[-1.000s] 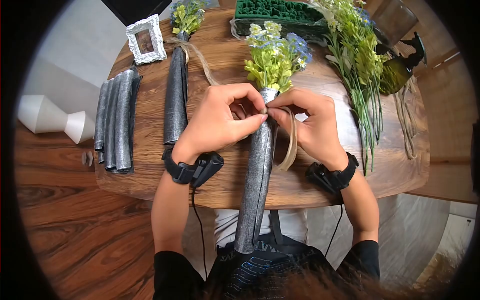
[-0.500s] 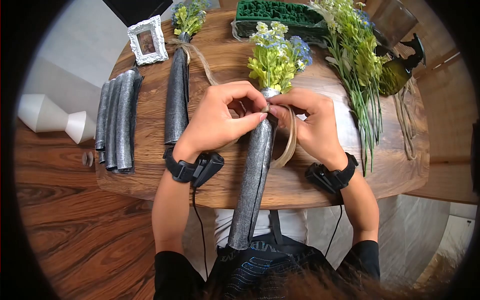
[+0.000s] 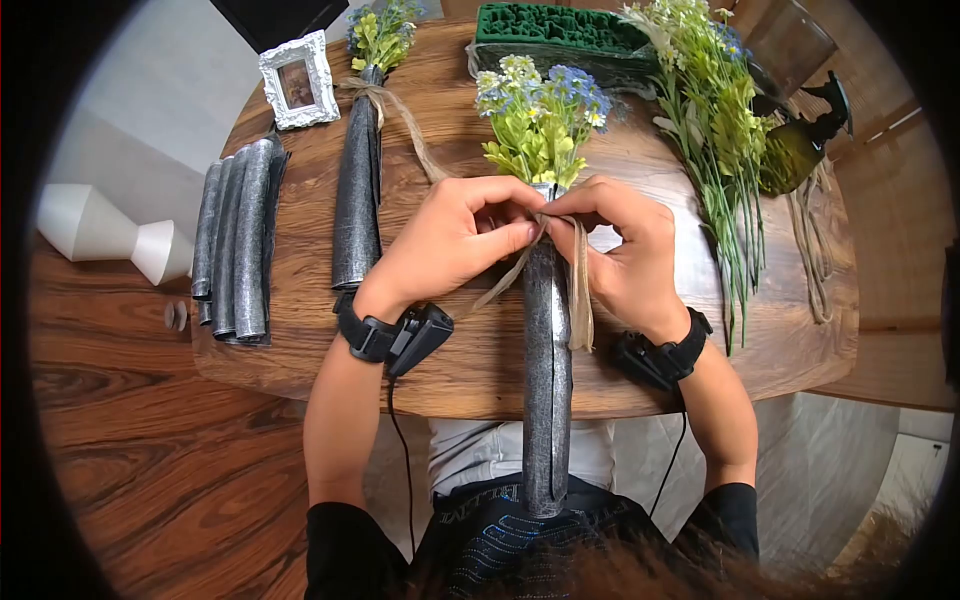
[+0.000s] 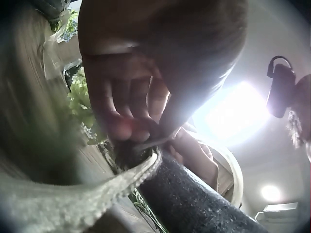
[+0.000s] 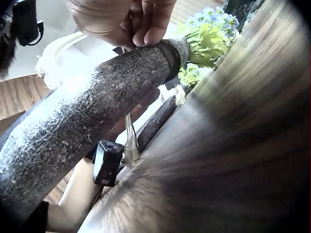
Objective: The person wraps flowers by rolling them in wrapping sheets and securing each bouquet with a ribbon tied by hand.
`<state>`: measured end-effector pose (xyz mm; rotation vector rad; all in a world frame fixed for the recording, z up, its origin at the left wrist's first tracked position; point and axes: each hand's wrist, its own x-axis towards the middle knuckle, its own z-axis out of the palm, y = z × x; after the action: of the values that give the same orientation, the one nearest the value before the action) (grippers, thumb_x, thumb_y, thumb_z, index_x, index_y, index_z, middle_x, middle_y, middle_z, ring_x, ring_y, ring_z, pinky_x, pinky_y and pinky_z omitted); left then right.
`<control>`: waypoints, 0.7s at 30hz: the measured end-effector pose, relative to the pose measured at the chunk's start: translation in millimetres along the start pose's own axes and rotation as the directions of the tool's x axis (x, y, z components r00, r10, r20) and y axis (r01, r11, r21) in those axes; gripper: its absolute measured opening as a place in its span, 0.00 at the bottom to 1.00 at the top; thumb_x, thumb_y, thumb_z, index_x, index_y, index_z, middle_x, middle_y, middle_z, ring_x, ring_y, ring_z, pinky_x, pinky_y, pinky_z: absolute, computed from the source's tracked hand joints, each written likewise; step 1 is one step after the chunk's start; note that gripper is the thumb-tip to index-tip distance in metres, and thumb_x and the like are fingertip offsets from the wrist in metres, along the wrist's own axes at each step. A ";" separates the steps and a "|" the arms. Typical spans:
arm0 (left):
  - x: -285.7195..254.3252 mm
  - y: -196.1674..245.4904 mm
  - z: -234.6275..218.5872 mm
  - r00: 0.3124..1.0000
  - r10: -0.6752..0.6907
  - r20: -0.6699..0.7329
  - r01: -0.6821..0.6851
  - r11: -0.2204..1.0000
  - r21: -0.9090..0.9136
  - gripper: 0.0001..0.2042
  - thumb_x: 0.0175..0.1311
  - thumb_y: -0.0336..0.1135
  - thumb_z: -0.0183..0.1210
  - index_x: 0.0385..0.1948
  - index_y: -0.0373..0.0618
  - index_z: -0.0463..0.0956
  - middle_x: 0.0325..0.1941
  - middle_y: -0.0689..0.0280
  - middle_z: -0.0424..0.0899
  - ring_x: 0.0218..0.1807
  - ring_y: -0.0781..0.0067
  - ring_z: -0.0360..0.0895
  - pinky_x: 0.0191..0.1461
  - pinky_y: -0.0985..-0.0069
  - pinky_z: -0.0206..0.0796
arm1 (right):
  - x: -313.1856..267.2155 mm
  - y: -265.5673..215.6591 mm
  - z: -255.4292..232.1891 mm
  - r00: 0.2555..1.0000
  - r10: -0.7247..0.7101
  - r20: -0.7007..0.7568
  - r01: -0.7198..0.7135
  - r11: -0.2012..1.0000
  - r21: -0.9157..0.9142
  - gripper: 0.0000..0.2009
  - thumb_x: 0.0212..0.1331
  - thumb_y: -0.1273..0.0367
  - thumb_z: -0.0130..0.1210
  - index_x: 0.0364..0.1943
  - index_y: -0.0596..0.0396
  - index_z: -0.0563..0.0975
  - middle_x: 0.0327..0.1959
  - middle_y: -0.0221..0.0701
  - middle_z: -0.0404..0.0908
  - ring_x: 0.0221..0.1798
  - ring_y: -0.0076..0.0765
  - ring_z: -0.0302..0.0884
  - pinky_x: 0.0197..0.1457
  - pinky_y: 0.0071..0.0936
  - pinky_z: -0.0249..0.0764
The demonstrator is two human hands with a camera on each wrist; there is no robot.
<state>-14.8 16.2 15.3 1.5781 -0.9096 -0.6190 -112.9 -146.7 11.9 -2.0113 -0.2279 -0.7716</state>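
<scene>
A bouquet of white and blue flowers with yellow-green leaves (image 3: 535, 150) stands out of a long dark grey paper wrap (image 3: 546, 400). The wrap runs from over the table down to the person's lap. At its neck, the left hand (image 3: 455, 235) pinches a beige ribbon (image 3: 581, 290) between thumb and fingers. Facing it, the right hand (image 3: 630, 245) pinches the ribbon too, fingertips meeting the left ones. Two ribbon tails hang below the hands. In the right wrist view the ribbon band (image 5: 171, 58) circles the wrap's neck; the fingertips partly hide the crossing.
Left of the hands lies a second wrapped bouquet (image 3: 356, 210) tied with ribbon. Several grey paper rolls (image 3: 240, 240) and a white picture frame (image 3: 298, 82) are farther left. Behind stands green floral foam (image 3: 560, 35); loose flower stems (image 3: 720, 170), a spray bottle (image 3: 800, 145) and twine (image 3: 812, 240) lie right.
The wrap's lower end has swung right, so the bouquet now stands straighter, its flowers slightly left. Both hands stay at the neck, fingertips a little higher and to the right; the ribbon tails hang lower.
</scene>
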 end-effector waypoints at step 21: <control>3.3 6.9 -15.0 0.853 0.119 -0.509 -0.006 0.976 0.217 0.05 0.61 0.30 0.60 0.31 0.38 0.76 0.23 0.74 0.74 0.25 0.89 0.67 0.29 0.90 0.59 | -1.1 3.8 -1.6 0.996 0.069 -0.063 -0.066 0.997 0.049 0.05 0.47 0.77 0.62 0.30 0.59 0.80 0.24 0.34 0.79 0.25 0.29 0.76 0.29 0.23 0.71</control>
<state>-2.5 21.7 25.4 1.7733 -0.6201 -0.0279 -112.7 -149.9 9.1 -1.9364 -0.1386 -0.7807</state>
